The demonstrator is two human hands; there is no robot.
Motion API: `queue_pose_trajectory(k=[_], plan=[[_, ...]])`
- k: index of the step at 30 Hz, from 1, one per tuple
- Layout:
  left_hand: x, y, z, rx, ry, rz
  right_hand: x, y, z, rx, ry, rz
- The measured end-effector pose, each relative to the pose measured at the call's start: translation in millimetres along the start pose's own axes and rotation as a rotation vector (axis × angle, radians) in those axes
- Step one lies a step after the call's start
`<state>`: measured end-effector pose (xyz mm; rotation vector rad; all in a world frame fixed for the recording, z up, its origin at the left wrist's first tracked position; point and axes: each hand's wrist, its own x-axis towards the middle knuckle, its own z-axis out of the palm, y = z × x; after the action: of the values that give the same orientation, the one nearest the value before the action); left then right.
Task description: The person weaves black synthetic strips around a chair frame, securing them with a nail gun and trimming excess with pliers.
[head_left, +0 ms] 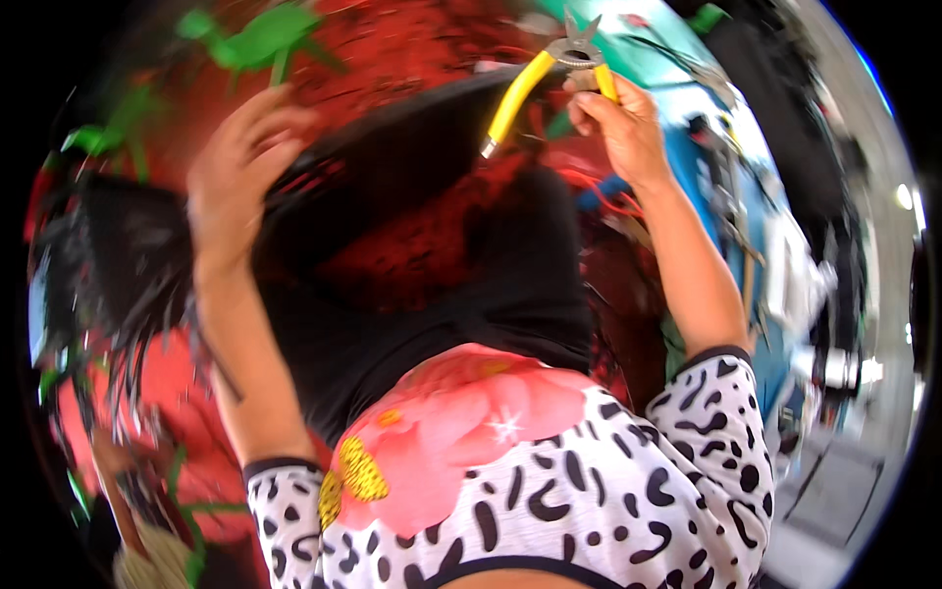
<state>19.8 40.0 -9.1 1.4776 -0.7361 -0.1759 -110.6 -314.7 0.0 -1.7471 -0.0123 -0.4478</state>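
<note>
My right hand point(628, 123), at the upper right, grips yellow-handled cutting pliers point(506, 108) by one handle. Their metal jaws point up and away from me and stand apart, while the other handle swings free to the left. At the upper left my left hand point(243, 157) is raised, its fingers bent and smeared by motion. Just beyond those fingers is a bright green branching thing point(257, 41). Its lower tip meets the fingertips in the picture, but I cannot tell whether they touch.
Black cloth point(324, 344) covers my lap. Red ground point(392, 39) with dark specks lies beyond. Along the right runs a blue-green surface point(677, 83) with tools and cords. A dark box-like thing point(137, 245) and salmon-pink material point(167, 402) lie at the left, blurred.
</note>
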Motion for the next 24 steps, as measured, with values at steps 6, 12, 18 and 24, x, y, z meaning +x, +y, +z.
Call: queue_pose_trajectory(k=[6,12,18,24], plan=[[-6.6,-9.1,-11.8,-0.008,-0.057,0.029,-81.1,-10.0,-138.5,-0.269,0.562,0.184],[-8.0,-11.4,-19.2,0.002,-0.059,0.011,-139.8,12.5,-274.4,-1.116,0.939,0.237],[5.3,-23.9,-26.9,0.082,-0.098,0.005,-201.6,14.1,-358.5,-1.315,1.181,0.237],[-10.4,-16.1,-55.4,0.196,-0.030,0.003,-210.7,50.9,-393.6,-1.732,1.019,0.262]])
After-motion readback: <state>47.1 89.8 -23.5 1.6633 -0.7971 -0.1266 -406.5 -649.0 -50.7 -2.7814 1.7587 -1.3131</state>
